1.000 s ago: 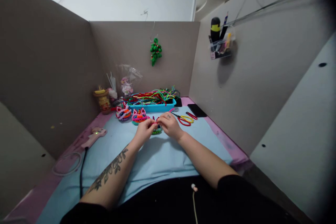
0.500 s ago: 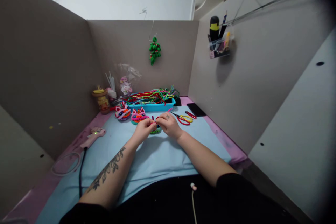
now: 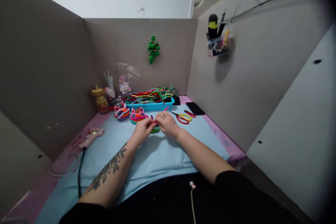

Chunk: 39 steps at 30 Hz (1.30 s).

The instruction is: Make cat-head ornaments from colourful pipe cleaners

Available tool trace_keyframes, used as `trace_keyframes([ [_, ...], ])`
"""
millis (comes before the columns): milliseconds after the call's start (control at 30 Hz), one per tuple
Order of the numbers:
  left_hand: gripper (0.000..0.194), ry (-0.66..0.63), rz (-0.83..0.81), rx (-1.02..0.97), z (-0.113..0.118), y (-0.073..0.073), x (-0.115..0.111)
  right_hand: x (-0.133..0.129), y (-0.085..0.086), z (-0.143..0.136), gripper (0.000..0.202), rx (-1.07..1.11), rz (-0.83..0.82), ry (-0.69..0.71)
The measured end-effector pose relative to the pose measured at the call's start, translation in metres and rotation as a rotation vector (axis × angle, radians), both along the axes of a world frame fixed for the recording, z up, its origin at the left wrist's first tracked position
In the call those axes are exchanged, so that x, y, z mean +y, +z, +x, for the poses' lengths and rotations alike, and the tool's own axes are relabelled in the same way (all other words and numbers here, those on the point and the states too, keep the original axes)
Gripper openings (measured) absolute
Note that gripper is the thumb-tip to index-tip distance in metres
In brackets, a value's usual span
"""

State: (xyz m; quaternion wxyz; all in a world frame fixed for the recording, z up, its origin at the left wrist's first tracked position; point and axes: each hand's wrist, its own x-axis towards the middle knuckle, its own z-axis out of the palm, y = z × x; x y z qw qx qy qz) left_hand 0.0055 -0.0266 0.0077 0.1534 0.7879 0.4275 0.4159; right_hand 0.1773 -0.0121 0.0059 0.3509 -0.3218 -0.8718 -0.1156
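My left hand and my right hand meet over the blue cloth, fingertips pinched close together. Between them is a small pink-red fuzzy strip, mostly covered by the fingers. A pink end of a fuzzy stem sticks up behind my right hand. Just beyond and below the fingertips lies a partly hidden fuzzy piece with green edging. Left of it sit two colourful fuzzy animal heads with pointed ears, one pink and orange, the other lilac and orange.
A blue tray heaped with coloured stems stands behind. Scissors, red-handled snips and a black phone lie right. A pink glue gun with a black cord rests left, near a jar. Grey partitions enclose the table.
The view has shifted slightly. My right fingers have turned a little over the strip, and the pink end behind them now sits a bit differently. Both hands stay together.
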Motion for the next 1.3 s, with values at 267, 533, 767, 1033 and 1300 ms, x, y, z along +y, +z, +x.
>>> trace_keyframes([
  [267,0.014,-0.005,0.135,0.124,-0.002,-0.005,0.001,-0.001,-0.004,-0.005,0.017,-0.024,-0.075,-0.019],
  [533,0.019,0.072,-0.151,-0.267,-0.001,0.000,0.004,0.022,0.008,0.034,0.043,0.270,-0.014,-0.160],
  [767,0.035,-0.032,-0.467,-0.711,-0.001,0.010,0.004,0.070,-0.019,0.099,0.026,0.044,-0.711,-0.841],
  [1033,0.040,-0.064,-0.588,-0.836,-0.002,0.013,0.005,0.075,-0.020,0.098,0.036,-0.051,-0.860,-0.924],
  [1300,0.045,-0.016,-0.524,-0.939,-0.007,0.006,0.013,0.075,-0.013,0.107,0.023,0.214,-0.815,-0.861],
])
